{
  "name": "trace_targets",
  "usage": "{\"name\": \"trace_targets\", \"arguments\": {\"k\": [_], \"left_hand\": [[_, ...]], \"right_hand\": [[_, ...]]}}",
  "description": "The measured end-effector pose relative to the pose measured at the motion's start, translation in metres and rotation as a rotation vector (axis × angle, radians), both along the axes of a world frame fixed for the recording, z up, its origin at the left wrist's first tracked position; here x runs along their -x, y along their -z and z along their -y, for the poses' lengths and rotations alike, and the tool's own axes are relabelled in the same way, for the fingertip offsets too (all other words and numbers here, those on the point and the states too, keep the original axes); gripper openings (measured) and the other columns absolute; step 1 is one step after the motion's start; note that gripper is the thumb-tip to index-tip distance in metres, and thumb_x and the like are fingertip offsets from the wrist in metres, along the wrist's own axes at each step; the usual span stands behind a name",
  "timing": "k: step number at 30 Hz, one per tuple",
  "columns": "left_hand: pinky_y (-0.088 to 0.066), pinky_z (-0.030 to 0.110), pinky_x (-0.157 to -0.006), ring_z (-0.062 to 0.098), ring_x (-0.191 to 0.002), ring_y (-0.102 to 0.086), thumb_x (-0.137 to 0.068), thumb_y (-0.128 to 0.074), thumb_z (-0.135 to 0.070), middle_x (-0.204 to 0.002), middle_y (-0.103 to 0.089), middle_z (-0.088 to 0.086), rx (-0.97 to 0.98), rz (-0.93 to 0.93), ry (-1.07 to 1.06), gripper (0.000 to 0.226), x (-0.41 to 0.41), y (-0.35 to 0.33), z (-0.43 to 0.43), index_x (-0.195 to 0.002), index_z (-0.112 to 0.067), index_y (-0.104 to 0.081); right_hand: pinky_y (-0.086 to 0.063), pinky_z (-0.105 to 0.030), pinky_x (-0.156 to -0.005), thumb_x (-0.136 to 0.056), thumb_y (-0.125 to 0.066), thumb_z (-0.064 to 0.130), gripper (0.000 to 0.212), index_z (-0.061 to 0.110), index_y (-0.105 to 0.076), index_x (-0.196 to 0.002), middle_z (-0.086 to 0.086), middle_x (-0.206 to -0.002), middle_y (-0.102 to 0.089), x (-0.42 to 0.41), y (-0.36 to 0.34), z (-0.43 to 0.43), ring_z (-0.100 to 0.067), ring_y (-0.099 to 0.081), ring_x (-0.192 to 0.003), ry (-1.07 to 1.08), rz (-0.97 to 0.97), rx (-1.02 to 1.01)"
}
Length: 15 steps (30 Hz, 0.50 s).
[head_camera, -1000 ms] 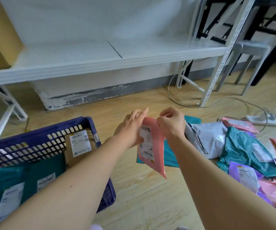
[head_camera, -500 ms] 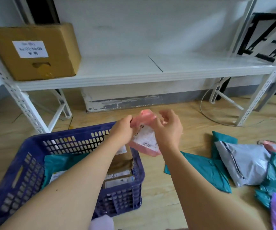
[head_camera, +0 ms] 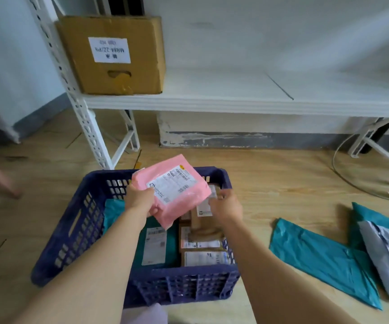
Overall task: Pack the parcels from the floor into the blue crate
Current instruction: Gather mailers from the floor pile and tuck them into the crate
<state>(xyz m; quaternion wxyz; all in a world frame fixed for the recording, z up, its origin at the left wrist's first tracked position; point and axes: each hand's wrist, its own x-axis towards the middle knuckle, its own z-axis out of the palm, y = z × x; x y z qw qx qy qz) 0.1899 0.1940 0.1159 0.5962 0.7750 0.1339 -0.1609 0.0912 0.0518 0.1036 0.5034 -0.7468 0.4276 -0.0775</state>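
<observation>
One parcel (head_camera: 177, 190) over the crate (head_camera: 76, 220).
My left hand (head_camera: 139, 199) clamps its edge, fingers curled; right hand (head_camera: 226, 205) grip, I cannot tell. Best lowered flat, label up.

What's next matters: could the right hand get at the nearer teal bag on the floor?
Probably yes: the nearer teal bag lies mostly uncovered on the floor right of the crate, and the left hand grips the pink parcel.

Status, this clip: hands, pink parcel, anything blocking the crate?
Left hand grips pink parcel, held above crate. Right hand at its right edge, grip unclear. Teal parcel and boxes already inside; nothing between parcel and crate.
</observation>
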Motion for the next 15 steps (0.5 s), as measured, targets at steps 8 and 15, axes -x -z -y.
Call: {"name": "trace_targets", "arguments": {"k": [8,15], "left_hand": [[-0.056,0.029,-0.043,0.023,-0.057,-0.059,-0.089,-0.051,0.006,-0.098,-0.061,0.014,0.103,-0.123,-0.151,0.057,-0.043,0.041,-0.049,-0.136,-0.023,-0.035],[-0.044,0.019,-0.034,0.020,-0.067,-0.052,-0.090,-0.055,-0.006,-0.081,-0.050,0.011,0.132,-0.291,-0.317,0.016,-0.076,0.092,-0.064,-0.098,-0.004,-0.042]], "right_hand": [[-0.058,-0.030,-0.065,-0.092,-0.054,0.021,0.032,0.019,-0.047,-0.122,-0.013,-0.105,-0.066,-0.060,0.033,-0.049,-0.020,-0.066,-0.072,-0.258,-0.016,-0.434],[-0.057,-0.042,-0.085,-0.081,-0.056,-0.005,0.062,0.025,-0.044,-0.134,-0.013,-0.128,-0.053,-0.108,0.089,-0.085,-0.030,-0.060,-0.105,-0.166,-0.007,-0.444]]}}
